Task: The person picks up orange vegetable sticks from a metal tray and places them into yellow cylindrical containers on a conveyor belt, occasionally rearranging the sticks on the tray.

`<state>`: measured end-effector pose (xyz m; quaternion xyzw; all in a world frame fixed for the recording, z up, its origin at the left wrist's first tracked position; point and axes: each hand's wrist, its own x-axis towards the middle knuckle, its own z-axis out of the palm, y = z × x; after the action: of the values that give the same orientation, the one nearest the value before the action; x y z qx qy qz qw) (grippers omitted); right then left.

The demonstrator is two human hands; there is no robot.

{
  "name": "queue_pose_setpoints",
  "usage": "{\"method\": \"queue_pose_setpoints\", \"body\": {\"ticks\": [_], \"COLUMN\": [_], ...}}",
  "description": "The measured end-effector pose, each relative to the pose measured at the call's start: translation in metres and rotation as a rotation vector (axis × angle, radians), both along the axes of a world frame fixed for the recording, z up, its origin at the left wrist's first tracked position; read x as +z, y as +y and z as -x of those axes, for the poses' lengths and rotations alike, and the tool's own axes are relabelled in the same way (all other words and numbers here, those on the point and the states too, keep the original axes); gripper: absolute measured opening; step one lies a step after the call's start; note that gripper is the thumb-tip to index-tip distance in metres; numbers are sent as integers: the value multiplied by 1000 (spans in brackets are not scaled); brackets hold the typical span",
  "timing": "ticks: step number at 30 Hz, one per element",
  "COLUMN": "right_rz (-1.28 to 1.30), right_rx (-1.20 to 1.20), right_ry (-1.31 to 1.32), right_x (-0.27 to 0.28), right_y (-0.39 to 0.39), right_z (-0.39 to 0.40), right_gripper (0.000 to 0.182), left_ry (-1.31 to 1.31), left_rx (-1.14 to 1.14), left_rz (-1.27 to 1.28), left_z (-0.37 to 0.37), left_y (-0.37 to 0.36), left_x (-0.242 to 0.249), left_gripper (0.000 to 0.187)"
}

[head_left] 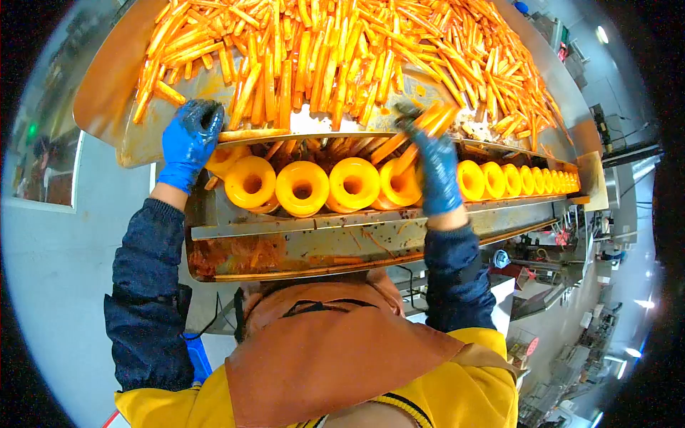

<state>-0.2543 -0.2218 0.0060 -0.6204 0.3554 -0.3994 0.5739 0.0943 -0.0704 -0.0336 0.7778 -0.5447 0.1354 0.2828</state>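
Note:
My left hand [190, 135], in a wet blue glove, is at the left end of the tray's front edge. Its fingers are curled in, and an orange food stick [253, 134] reaches rightward from beside its thumb along the edge. My right hand [437, 167], in a stained blue glove, is over the row of yellow funnel-shaped cups. Several orange sticks [432, 120] stand out from its closed fingers; some slant towards a cup [401, 182] just left of the hand. The palm side is hidden. Nearer my left hand are further yellow cups [251, 182].
A sloping metal tray [107, 107] bears a heap of glossy orange sticks [321, 50]. The row of cups [512, 180] runs off to the right. Below is a metal trough [300, 250] with sauce and scraps. Other equipment [564, 285] stands on the floor at right.

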Motion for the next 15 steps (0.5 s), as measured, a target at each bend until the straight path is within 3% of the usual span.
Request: {"method": "queue_pose_setpoints", "body": {"ticks": [1,4,6,9,11,13,15], "right_rz": [-84,-32,54,237,376,479,436], "right_rx": [7,6,-172,-202,-197,-77,-238], "right_ry": [-53,154,183,144,290,699,376], "right_x": [-6,-27,-28,-21,-35,-38,-43], "right_y": [22,46,53,60,53,48,46], "right_z": [-3,-5,-8,-19,-14,-10,-10], "right_gripper": [26,26,25,25,21,20,23], "left_ry": [0,-14,-5,3,10,17,34], "left_rx": [1,13,-5,10,6,0,15], "left_rz": [-1,-26,7,-35,-42,-47,-94], "left_z": [0,3,3,3,4,4,4], "left_y": [0,0,0,0,2,1,0], "left_x": [2,5,5,6,7,8,9], "left_gripper": [22,22,22,22,21,22,22]}}
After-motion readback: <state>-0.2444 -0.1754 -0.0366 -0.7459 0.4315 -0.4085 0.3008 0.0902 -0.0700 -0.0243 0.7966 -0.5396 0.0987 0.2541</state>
